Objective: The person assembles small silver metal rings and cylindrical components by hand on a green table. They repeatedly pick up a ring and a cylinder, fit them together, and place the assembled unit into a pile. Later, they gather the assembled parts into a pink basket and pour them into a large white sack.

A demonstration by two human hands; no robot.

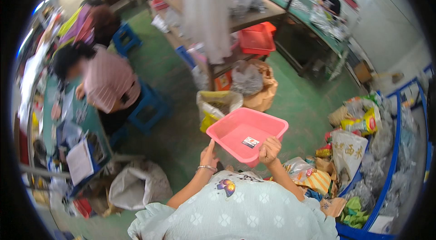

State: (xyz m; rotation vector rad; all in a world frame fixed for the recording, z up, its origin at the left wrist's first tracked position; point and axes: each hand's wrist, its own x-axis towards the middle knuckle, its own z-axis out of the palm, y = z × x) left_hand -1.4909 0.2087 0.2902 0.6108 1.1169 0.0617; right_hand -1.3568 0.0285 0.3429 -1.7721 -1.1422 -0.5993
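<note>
A shallow pink plastic basin [234, 135], with a small white and dark label inside, is held up in front of my body, tilted toward me. My right hand [270, 150] is closed round its near right rim, fingers curled over the edge. At the basin's near left corner is my left hand [209, 154], thumb up against the outer wall and the other fingers partly hidden under it. A bracelet circles my left wrist. Apart from the label, nothing lies in the basin.
Beyond the basin stand an open yellow-and-white sack [219, 103] and a brown paper bag [262, 94], below a loaded shelf [254, 18]. A white sack [140, 185] is at left, near a seated co-worker [109, 79]. Bagged waste [349, 149] piles up at right beside a blue frame [391, 181].
</note>
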